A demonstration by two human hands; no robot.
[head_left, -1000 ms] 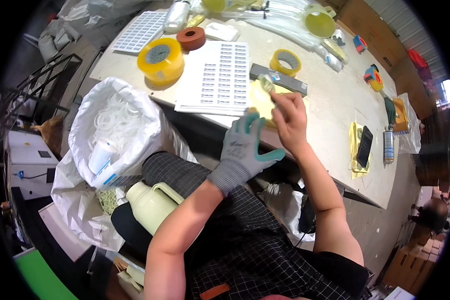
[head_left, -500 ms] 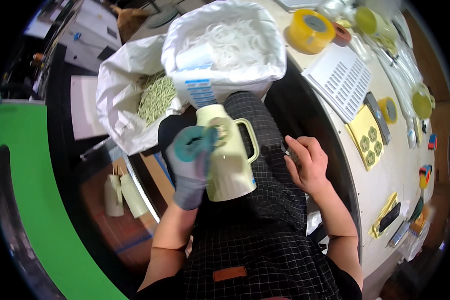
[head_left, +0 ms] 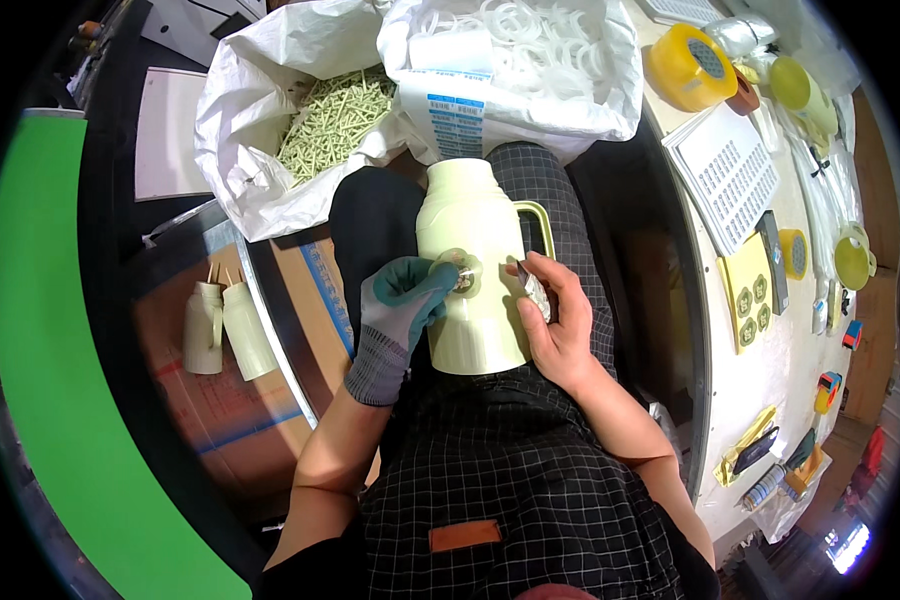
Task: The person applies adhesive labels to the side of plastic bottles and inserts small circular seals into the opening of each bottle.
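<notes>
A pale yellow-green vacuum jug (head_left: 470, 225) stands across my lap, its handle (head_left: 540, 228) on the right. A translucent flower-shaped sticker (head_left: 462, 262) lies against its front. My left hand (head_left: 407, 300), in a grey glove with teal fingers, is closed, its thumb and forefinger pinched at the sticker's left edge. Whether the sticker is fully flat on the jug cannot be made out. Bare, my right hand (head_left: 562, 325) is closed around a small silvery, blade-like piece (head_left: 536, 293) beside the jug's right side. Its far end is hidden by the fingers.
Ahead are a white sack of pale green sticks (head_left: 338, 120) and a sack of clear rings (head_left: 530, 50). The bench on the right holds tape (head_left: 692, 66), label sheets (head_left: 725, 165) and a yellow sheet of flower stickers (head_left: 747, 300). Two similar jugs (head_left: 247, 330) lie in a box at left.
My left hand has come to rest at the jug's front with the sticker. My right hand has moved left to the jug's side. The whole view has shifted, and the jug appears more upright.
</notes>
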